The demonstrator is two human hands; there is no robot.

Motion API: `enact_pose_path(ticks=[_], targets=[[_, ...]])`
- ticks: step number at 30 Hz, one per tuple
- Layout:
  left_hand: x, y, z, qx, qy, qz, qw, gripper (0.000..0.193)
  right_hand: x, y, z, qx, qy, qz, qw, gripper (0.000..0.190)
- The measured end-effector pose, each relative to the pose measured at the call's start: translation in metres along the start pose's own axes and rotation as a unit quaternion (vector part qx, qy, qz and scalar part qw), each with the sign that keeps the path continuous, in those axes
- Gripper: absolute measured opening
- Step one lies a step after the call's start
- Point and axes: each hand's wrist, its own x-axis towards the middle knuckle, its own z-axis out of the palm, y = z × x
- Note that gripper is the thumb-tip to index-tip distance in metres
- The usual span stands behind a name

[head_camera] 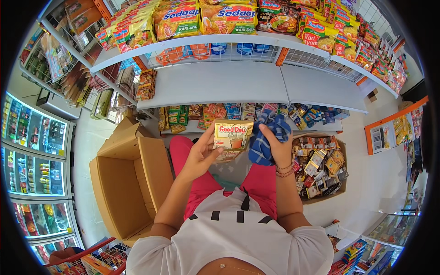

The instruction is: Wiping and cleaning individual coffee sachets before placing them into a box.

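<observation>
My left hand (pixel 202 154) grips a strip of Good Day coffee sachets (pixel 232 135), folded in a stack with its printed front facing up. Bunched in my right hand (pixel 277 144) is a blue checked cloth (pixel 264 151), close to the right edge of the sachets. Whether the cloth touches them I cannot tell. Both hands are above my lap, before the low shelf. Beside my right forearm stands a carton of loose sachets (pixel 319 165), mostly brown, black and gold.
An open cardboard box (pixel 120 182) stands at my left. Brown ABC sachets (pixel 146 84) lie at the left end of the grey shelf (pixel 220 82). Instant noodle packets (pixel 177 20) fill the shelf above, mixed sachets (pixel 209 115) the one below. Glass-door fridges (pixel 34 168) line the left side.
</observation>
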Motion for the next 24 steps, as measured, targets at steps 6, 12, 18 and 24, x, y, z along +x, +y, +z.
enact_pose_path(ticks=[6, 12, 18, 24], targets=[[0.003, 0.002, 0.007, 0.018, 0.038, 0.028, 0.999, 0.068, -0.018, -0.021, 0.027, -0.148, 0.052, -0.272, 0.950, 0.020], [0.006, 0.005, 0.009, 0.028, 0.068, 0.070, 0.995, 0.068, -0.042, -0.020, 0.052, -0.204, -0.177, -0.372, 0.888, 0.032], [-0.003, 0.009, 0.010, 0.053, 0.052, 0.027, 0.997, 0.069, -0.031, -0.008, 0.059, -0.224, -0.083, -0.382, 0.893, 0.032], [-0.001, 0.007, 0.011, 0.060, 0.047, 0.079, 0.994, 0.066, -0.016, 0.001, 0.051, -0.179, 0.025, -0.298, 0.937, 0.024]])
